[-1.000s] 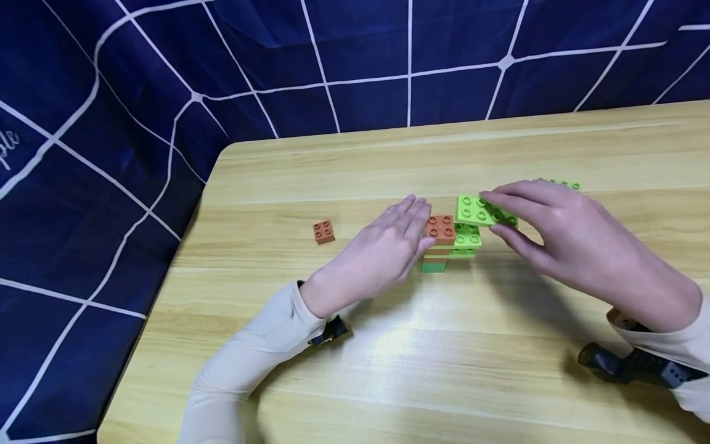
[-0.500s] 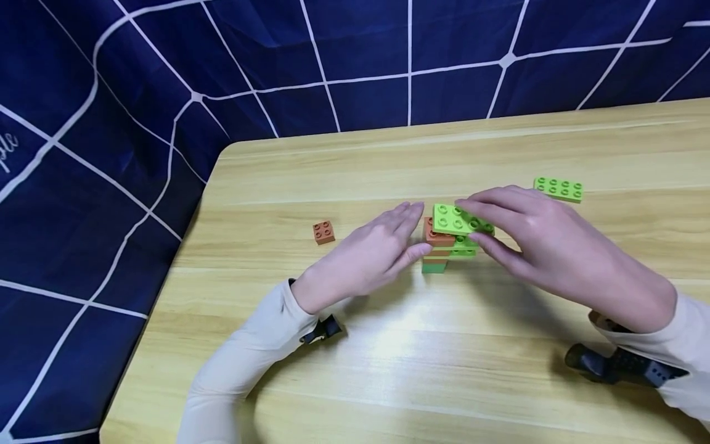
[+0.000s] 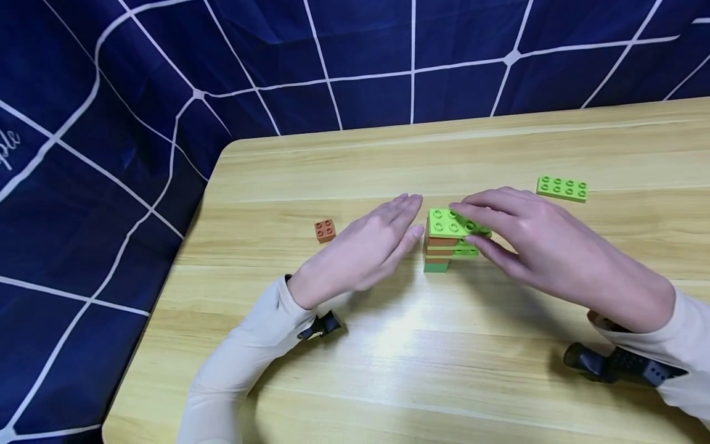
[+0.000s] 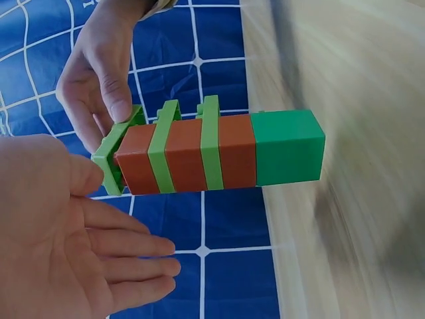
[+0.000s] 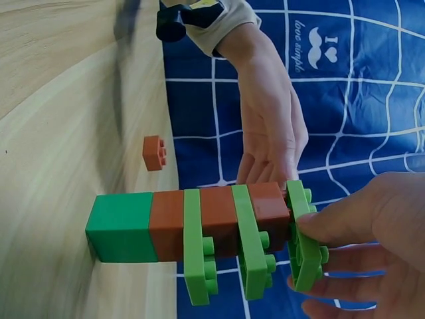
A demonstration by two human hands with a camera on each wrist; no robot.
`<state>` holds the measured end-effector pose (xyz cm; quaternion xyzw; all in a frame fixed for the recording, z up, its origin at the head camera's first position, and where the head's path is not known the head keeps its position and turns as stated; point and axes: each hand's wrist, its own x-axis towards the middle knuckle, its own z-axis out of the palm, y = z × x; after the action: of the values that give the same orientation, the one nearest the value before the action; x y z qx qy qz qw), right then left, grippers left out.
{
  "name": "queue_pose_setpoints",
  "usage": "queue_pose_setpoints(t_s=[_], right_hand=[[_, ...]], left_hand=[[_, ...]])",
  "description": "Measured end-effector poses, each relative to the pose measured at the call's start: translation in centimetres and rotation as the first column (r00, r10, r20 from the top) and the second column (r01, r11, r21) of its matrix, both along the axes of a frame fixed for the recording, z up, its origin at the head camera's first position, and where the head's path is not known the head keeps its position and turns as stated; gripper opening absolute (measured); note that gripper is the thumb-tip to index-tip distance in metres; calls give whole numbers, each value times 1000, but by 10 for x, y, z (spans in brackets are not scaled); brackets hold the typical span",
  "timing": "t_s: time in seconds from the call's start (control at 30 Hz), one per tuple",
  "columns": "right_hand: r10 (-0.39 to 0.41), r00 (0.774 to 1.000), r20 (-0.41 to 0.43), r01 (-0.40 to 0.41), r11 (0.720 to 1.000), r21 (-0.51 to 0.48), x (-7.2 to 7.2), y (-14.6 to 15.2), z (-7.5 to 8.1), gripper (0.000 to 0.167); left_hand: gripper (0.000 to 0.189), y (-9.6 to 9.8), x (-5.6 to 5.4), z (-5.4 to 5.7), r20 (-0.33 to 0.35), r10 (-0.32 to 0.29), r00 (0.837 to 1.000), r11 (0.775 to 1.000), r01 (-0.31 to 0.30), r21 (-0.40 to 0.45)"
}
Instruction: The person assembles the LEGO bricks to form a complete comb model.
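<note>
A tower of toy building bricks point(image 4: 189, 156) stands on the table, with a dark green block point(image 5: 123, 228) at its foot and brown bricks alternating with light green plates above. My right hand point(image 3: 546, 246) pinches a light green plate point(image 3: 444, 223) between thumb and fingers at the tower's top. In the left wrist view this plate sits slightly tilted, with a narrow gap over the uppermost brown brick point(image 4: 137, 159). Fingers straight and holding nothing, my left hand point(image 3: 366, 246) is just left of the tower. The green plates jut out toward the right hand's side.
A loose brown brick point(image 3: 325, 230) lies on the table to the left. Farther back on the right is a loose light green plate point(image 3: 563, 189). A dark blue curtain point(image 3: 366, 61) with white lines borders the wooden table point(image 3: 355, 382) behind and on the left.
My right hand has brought the light green plate leftward from beside the tower onto its top brown brick. My left hand has drawn slightly left, off the tower's side.
</note>
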<state>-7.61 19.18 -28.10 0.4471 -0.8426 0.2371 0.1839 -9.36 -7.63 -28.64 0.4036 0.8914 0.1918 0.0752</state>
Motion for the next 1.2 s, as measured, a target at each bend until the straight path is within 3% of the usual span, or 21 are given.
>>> queue_pose_setpoints(t_s=[0.3,0.6,0.83,0.87,0.93,0.97,1.1,1.2], right_hand=[[1,1000,-15,-1,1000,12,0,0,0,65],[-2,1000,-23,2,1000,22,1,-2,0,64],[-18,1000,1,18,999,29,1,-2,1,62],[-18,1000,4,18,999,29,1,-2,2,60],[-21,1000,11,20,999,27,0,-2,1,37],[-26,1000,15,25,999,26,-1,-2,0,35],[-53,998,28,52,998,32,-1,-3,0,84],[-77,996,39,75,996,47,-1,-4,2,86]], left_hand=[[60,10,1,5,-10,50,999,999,-49,12],[65,19,2,7,-72,3,997,994,-11,-111],[65,20,3,6,-111,-13,994,992,-1,-128],[64,20,3,6,-115,-15,993,992,0,-129],[64,19,2,5,-115,-18,993,991,3,-133],[64,19,2,5,-115,-19,993,991,3,-134],[64,19,2,5,-104,-19,994,991,5,-133],[64,18,2,4,-100,-19,995,991,5,-131]])
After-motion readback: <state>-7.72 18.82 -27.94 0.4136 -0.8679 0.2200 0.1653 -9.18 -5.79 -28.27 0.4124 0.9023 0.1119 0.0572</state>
